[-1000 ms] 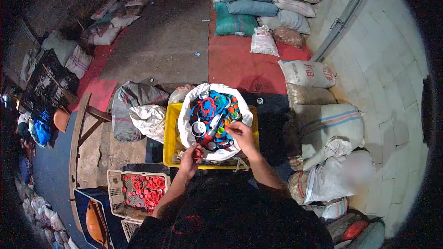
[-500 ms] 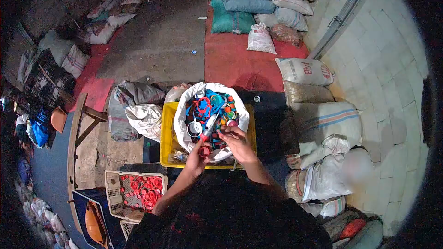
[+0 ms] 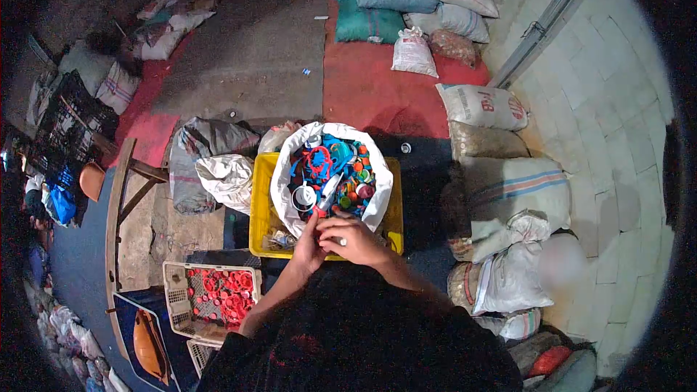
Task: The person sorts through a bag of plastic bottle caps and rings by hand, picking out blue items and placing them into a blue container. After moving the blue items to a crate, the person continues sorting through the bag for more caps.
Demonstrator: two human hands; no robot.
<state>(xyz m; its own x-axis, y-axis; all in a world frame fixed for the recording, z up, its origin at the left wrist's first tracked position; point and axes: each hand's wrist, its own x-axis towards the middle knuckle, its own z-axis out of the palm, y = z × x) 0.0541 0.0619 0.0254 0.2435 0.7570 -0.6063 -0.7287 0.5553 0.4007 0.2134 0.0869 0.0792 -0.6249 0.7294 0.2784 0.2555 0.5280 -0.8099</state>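
Observation:
My left hand (image 3: 310,248) is closed at the near rim of a white sack (image 3: 282,187). From its fingertips a slim tool (image 3: 330,189) with a red lower end and a pale, blade-like upper part points up and right over the sack. My right hand (image 3: 353,238) meets the left, its fingers curled in against it; what they grip is hidden. Coloured plastic caps and rings (image 3: 341,154) fill the sack, mostly blue, with red, green and orange ones. A white ring (image 3: 303,197) lies among them near the left rim. The sack stands in a yellow crate (image 3: 263,203).
A beige basket (image 3: 175,303) of red caps and rings stands at lower left, near a wooden frame (image 3: 115,218). Filled sacks (image 3: 514,189) line the wall at right, and more (image 3: 392,0) are stacked at the back. A crumpled white bag (image 3: 225,183) lies left of the crate.
My right hand has moved down and left from over the caps to meet my left hand. The red cap that showed in my left hand is now hidden.

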